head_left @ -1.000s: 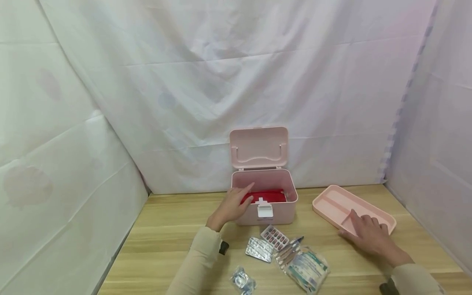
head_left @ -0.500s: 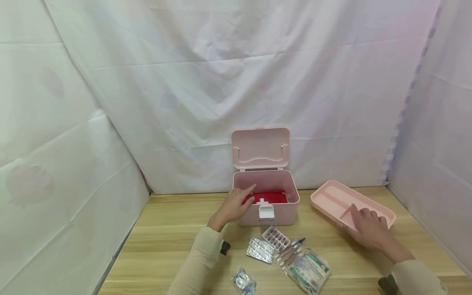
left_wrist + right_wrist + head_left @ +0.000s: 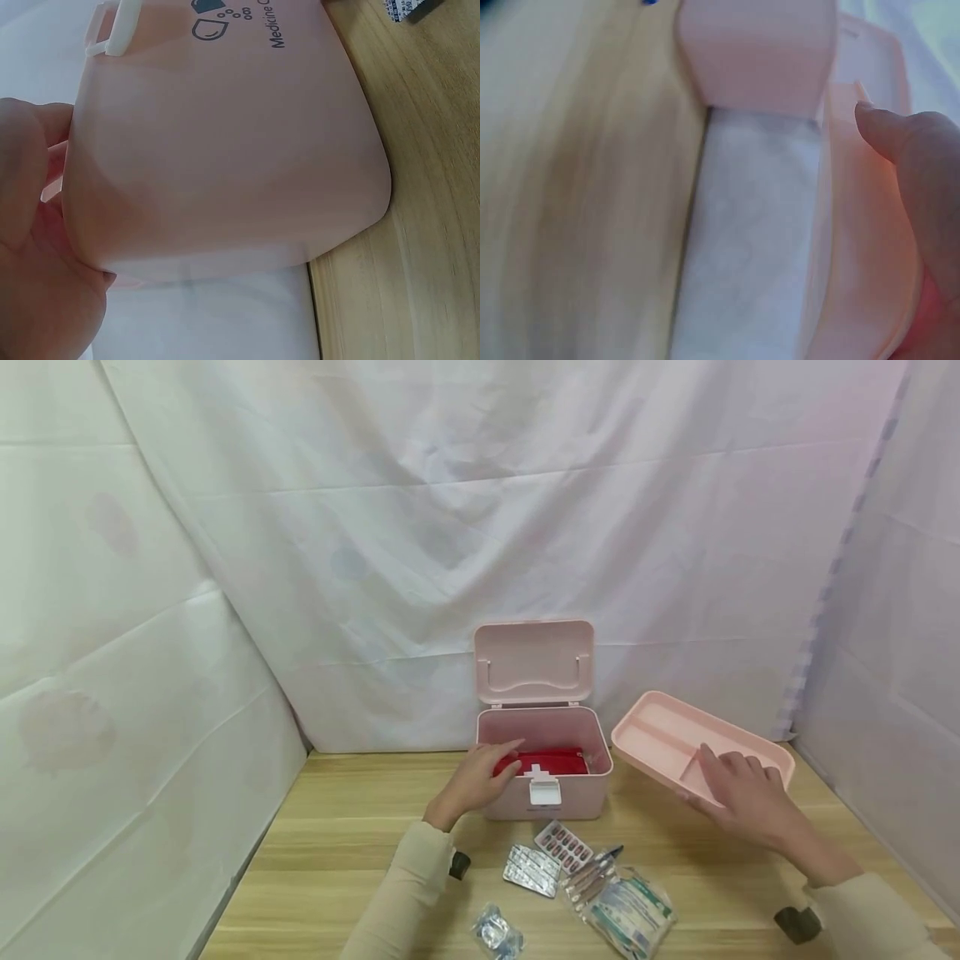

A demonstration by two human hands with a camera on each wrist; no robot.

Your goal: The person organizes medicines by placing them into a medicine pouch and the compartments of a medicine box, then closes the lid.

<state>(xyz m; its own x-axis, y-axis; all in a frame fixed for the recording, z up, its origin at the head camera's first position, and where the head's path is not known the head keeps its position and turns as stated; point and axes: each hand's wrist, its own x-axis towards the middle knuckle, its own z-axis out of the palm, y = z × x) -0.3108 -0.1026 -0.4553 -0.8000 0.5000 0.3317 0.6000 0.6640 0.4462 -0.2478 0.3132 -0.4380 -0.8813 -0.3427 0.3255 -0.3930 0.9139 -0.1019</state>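
Note:
My left hand (image 3: 474, 781) rests at the left front corner of an open pink medicine box (image 3: 579, 795), its fingers over the rim. Inside the box lies a red pouch (image 3: 562, 763). In the left wrist view, the hand (image 3: 45, 225) touches the box's rim, and the fingers' far ends are hidden behind the wall. With thumb inside and fingers beneath, my right hand (image 3: 750, 797) grips a pink divided tray (image 3: 678, 718) by its near side. That tray is raised off the table and tilted, to the right of the box; its visible compartments hold nothing.
In front of the box lie a capsule blister pack (image 3: 564, 846), a silver blister pack (image 3: 532, 870), a bag of swab-like sticks (image 3: 591, 878), a packet with green print (image 3: 632, 914) and a small clear wrapped item (image 3: 497, 933). White cloth (image 3: 360, 568) hangs behind.
My right hand has lifted the tray from the table and brought it up and left, nearer the box. The left hand has stayed at the box's rim.

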